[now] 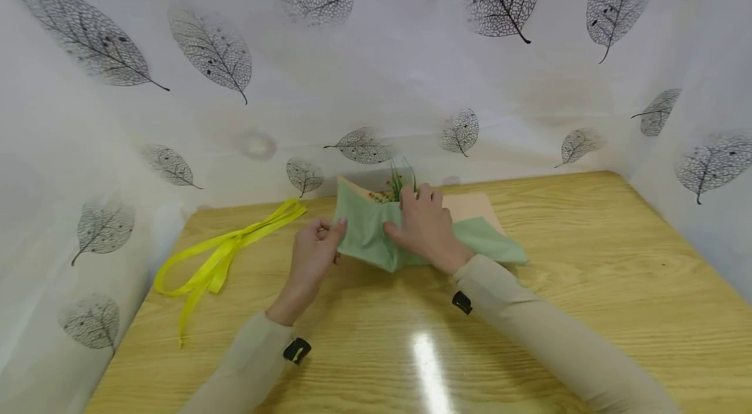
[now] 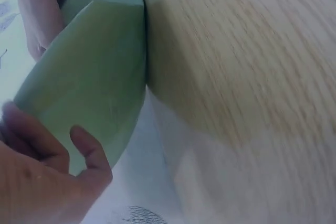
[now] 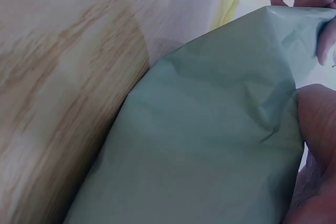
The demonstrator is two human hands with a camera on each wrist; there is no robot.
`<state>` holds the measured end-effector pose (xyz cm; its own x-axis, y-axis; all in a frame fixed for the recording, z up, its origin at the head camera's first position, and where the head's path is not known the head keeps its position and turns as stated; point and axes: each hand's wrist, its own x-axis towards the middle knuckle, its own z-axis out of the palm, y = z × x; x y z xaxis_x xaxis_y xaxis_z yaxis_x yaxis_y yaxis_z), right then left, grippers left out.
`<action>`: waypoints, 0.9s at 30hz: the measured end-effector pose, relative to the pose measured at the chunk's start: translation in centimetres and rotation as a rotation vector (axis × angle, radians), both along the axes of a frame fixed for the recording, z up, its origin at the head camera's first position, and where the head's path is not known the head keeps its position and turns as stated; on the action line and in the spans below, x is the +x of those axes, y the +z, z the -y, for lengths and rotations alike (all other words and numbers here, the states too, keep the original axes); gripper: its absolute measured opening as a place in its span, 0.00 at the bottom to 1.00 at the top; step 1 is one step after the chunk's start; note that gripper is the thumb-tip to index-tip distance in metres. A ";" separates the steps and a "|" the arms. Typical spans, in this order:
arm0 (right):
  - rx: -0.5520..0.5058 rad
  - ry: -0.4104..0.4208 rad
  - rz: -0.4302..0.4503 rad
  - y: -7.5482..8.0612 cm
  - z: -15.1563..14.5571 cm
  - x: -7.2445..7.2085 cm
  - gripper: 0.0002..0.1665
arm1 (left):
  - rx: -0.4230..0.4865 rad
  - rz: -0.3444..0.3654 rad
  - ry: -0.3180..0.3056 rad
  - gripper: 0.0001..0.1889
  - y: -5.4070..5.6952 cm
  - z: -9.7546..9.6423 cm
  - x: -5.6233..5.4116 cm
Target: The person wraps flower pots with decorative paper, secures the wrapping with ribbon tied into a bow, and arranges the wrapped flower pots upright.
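A sheet of wrapping paper (image 1: 365, 226), green on one side and peach on the other, is folded up around a small bunch of flowers (image 1: 384, 196) with red heads and thin green blades. My left hand (image 1: 313, 256) pinches the paper's left edge between thumb and fingers. Over the middle of the bundle, my right hand (image 1: 427, 226) grips the folded paper, its thumb pressing on the green face. The stems are hidden under the paper and that hand. In the right wrist view the green paper (image 3: 205, 124) shows creases beside the thumb.
A looped yellow ribbon (image 1: 226, 247) lies on the wooden table (image 1: 364, 349) to the left of the bundle. Behind the table hangs a pale cloth (image 1: 405, 74) printed with dark leaves. Black wrist cameras sit on both sleeves.
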<state>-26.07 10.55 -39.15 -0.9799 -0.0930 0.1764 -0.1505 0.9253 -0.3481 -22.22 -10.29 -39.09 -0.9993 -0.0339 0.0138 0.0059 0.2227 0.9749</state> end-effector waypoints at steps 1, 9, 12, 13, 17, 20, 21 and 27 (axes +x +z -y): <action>0.003 -0.001 0.002 0.0 0.0 0.0 0.32 | 0.004 0.000 0.018 0.14 -0.1 0.0 0.0; 0.035 0.036 -0.024 -0.1 0.2 0.0 0.36 | 0.062 -0.096 -0.013 0.12 0.1 -0.8 0.4; 0.028 0.051 -0.038 -0.2 0.4 0.1 0.35 | 0.072 -0.112 -0.024 0.13 0.4 -1.2 0.4; 0.018 0.052 -0.037 -0.3 0.4 0.1 0.34 | 0.074 -0.109 -0.021 0.13 0.6 -1.2 0.5; -0.046 0.058 -0.022 -0.3 0.6 0.5 0.28 | 0.080 -0.098 -0.027 0.12 0.9 -1.2 0.7; -0.103 0.079 0.002 -0.3 0.8 1.1 0.27 | 0.079 -0.101 -0.040 0.12 1.2 -1.0 1.0; -0.119 0.086 0.008 -0.3 0.9 1.3 0.26 | 0.080 -0.103 -0.043 0.12 1.3 -0.9 1.2; -0.165 0.108 -0.041 -0.3 1.4 2.2 0.25 | 0.113 -0.106 -0.077 0.11 1.9 -0.9 1.6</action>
<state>-23.86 9.14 -39.42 -0.9576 -0.1635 0.2371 -0.2626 0.8338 -0.4857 -20.58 -9.44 -37.24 -0.9922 0.0350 0.1196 0.1227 0.1067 0.9867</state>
